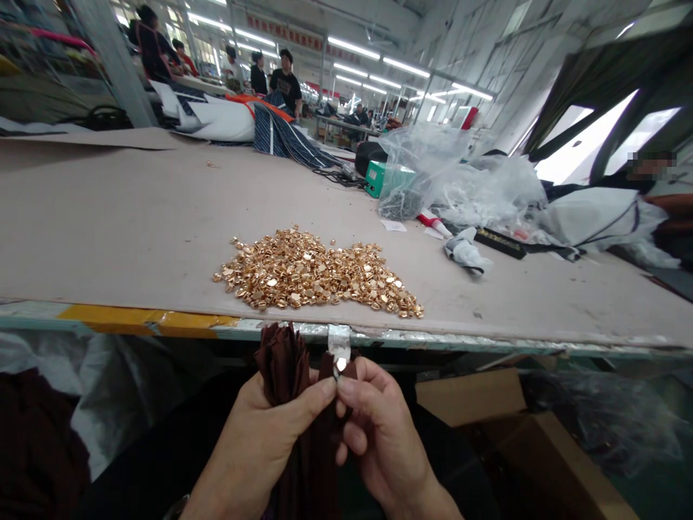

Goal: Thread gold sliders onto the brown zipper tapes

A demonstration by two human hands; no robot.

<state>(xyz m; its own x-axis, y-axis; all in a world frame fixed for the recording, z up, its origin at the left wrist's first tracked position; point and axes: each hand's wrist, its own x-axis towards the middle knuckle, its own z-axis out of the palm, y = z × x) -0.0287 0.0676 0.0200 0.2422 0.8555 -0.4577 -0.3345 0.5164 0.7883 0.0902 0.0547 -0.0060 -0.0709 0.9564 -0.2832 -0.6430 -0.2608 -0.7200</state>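
Note:
Below the table's front edge, my left hand (260, 440) is closed round a bundle of dark maroon fabric strips (284, 361) that sticks up out of the fist. My right hand (379, 426) pinches a small shiny metal piece (341, 365) against one strip, thumb and forefinger meeting the left thumb. A heap of gold-coloured metal pieces (314, 274) lies on the brown table top (108, 224) just beyond the hands.
Clear plastic bags (460, 180), a green box (387, 179), a white rag (465, 254) and a black strip lie at the right of the table. Striped and white cloth is piled at the back. Cardboard boxes (487, 404) stand under the table. Other people stand far behind.

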